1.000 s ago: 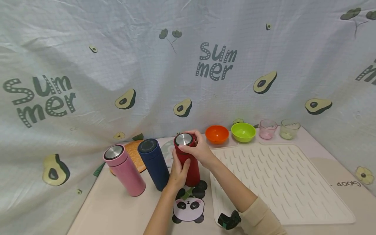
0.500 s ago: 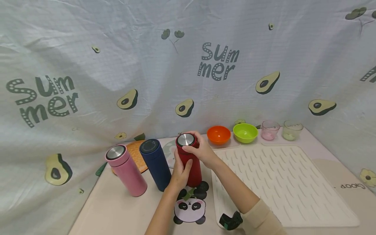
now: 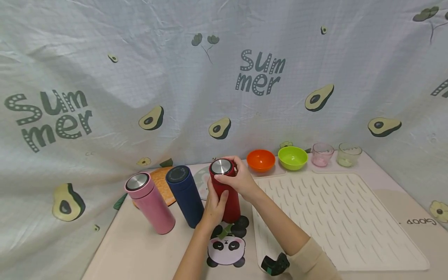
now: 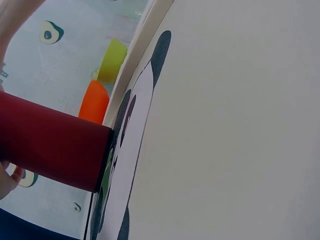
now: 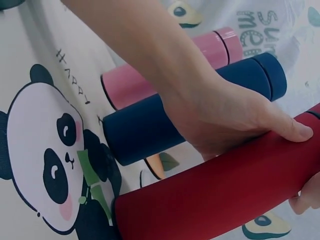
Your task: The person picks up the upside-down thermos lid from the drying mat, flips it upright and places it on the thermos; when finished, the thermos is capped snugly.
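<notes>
Head view: both hands [image 3: 227, 190] grip the red flask [image 3: 226, 192].

A pink flask [image 3: 148, 202] and a navy flask [image 3: 184, 194] stand side by side at lower left of the head view, with an orange board [image 3: 161, 183] behind them. Right of centre an orange bowl [image 3: 260, 160], a green bowl [image 3: 292, 157], a pink cup [image 3: 321, 154] and a clear cup [image 3: 346, 154] line the counter's [image 3: 140, 249] back edge. A white ribbed mat [image 3: 336, 217] fills the lower right, a panda sticker [image 3: 225, 245] beside it.
</notes>
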Available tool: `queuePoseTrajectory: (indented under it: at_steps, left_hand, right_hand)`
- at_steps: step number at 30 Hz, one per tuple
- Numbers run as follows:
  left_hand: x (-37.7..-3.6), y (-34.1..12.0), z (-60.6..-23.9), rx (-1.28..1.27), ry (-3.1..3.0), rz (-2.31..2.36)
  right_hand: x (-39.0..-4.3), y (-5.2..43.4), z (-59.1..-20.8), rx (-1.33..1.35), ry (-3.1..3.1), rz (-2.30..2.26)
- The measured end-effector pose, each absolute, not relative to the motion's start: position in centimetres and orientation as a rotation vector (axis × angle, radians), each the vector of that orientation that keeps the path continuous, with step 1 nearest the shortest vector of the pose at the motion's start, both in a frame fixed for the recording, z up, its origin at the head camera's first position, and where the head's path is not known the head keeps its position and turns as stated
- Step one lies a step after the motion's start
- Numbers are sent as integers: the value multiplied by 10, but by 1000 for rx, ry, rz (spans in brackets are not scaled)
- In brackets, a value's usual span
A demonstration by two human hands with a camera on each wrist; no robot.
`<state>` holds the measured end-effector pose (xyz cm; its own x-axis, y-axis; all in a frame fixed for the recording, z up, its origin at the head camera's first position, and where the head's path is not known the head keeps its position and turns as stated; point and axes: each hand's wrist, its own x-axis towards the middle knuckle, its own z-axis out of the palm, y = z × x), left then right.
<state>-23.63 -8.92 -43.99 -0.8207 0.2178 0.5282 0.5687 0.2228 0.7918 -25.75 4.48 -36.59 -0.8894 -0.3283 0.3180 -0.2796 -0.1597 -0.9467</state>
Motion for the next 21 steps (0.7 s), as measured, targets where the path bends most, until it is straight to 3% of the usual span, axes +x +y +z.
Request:
queuePoseTrajectory:
  at_steps: [12, 16, 21]
  left_hand:
    - [-219, -88, -415, -586, -2240, -1601]
    - [-216, -94, -421, -483, -2301, -1482]
    - [-194, -99, -401, -510, -2321, -1258]
  right_hand:
    - [-260, 41, -366, -719, 2027, -2210]
    - [-263, 42, -374, -781, 2047, -2141]
    - [-258, 59, -379, -871, 2215, -1988]
